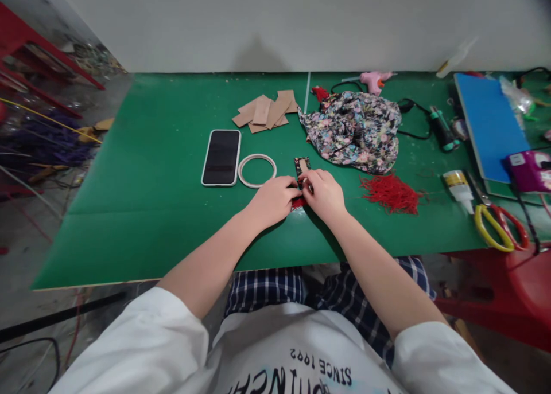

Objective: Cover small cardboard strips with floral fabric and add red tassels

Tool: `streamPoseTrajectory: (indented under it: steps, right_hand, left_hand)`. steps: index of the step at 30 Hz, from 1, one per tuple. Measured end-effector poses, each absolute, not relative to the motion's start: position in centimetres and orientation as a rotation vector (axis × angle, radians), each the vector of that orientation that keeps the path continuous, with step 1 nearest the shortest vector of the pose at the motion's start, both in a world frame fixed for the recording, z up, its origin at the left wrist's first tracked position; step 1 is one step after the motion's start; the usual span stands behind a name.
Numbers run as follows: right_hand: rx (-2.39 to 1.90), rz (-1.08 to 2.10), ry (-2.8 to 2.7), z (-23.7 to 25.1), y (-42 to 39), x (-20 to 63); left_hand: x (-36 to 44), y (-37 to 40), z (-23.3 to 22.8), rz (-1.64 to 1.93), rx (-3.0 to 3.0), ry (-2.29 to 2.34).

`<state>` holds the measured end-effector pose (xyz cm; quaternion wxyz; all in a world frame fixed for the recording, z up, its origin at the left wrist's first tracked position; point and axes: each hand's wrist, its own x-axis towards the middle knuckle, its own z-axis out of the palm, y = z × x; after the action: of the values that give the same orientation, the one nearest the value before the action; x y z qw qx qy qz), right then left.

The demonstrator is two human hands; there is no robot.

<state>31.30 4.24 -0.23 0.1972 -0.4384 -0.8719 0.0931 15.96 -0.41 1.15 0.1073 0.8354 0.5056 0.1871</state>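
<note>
I'm sitting at a green surface (163, 170) that's butting up against a plain pale wall (275, 21); grey floor and red shelving w/ clutter are showing off its left edge. I'm taking the phone (221, 157) as my landmark. Just right of the phone a white ring (257, 170) is lying flat. Right of the ring, my left hand (272, 199) and right hand (323, 194) are meeting over a small fabric-wrapped strip (302, 166), floral w/ a bit of brown card showing at its far end. Fingers of both hands are curling in narrow and pinching the strip's near end against the surface; red bit is poking out btwn them.

Behind the phone, to the right, a stack of brown card pieces (266, 111) is lying. Further right a bunched floral cloth (355, 130) is sitting, w/ a pink glue gun (375, 80) behind it by the wall. Well right of the phone: red tassel threads (391, 193), a glue bottle (459, 189), yellow-and-red scissors (501, 225), a blue board (488, 121).

Left of the phone and in front of it, green is running bare out to the left and near edges, so that's where the open room is. The right end is crowding up.
</note>
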Motion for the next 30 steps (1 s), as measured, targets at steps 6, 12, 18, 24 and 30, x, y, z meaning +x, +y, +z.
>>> streamPoseTrajectory:
  steps: [6, 12, 18, 24, 30]
  right_hand:
    - [-1.253, 0.287, -2.424, -0.5, 4.5, 31.1]
    - [-1.307, 0.365, -2.352, -0.7, 5.0, 31.2]
    - [-1.337, 0.549, -2.174, -0.3, 5.6, 32.3]
    - [-1.316, 0.446, -2.230, -0.1, 5.3, 32.7]
    - [-1.323, 0.264, -2.351, -0.1, 4.5, 32.2]
  left_hand:
    - [15.9, -0.4, 1.1, 0.539, 2.463, 1.484]
    - [15.9, -0.4, 1.1, 0.529, 2.465, 1.497]
    - [15.8, -0.5, 1.0, 0.516, 2.465, 1.510]
    - [15.8, -0.3, 0.7, 0.560, 2.551, 1.443]
    - [15.9, -0.3, 0.8, 0.520, 2.541, 1.459]
